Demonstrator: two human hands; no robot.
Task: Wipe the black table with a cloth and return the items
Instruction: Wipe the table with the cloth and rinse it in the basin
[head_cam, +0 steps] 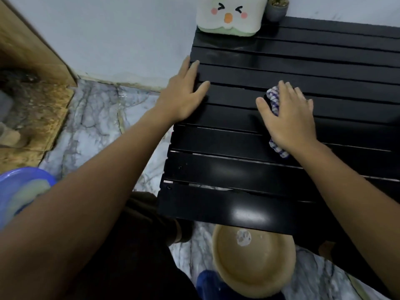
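A black slatted table (pixel 238 167) fills the right half of the view. My right hand (pixel 290 118) presses a blue-and-white checked cloth (pixel 274 100) flat against the middle slats, fingers spread over it; the cloth shows beyond my fingertips and again near my wrist. My left hand (pixel 184 94) lies flat with straight fingers on the table's left edge and holds nothing. At the table's far left corner stand a white and green box with a cartoon face (pixel 229 16) and a small grey plant pot (pixel 277 8).
A tan bowl (pixel 253 260) sits on the marble floor below the table's near edge. A blue basin (pixel 19 187) is at the left edge. A wooden door frame (pixel 32 50) and a stained floor patch lie at the upper left. A white wall backs the table.
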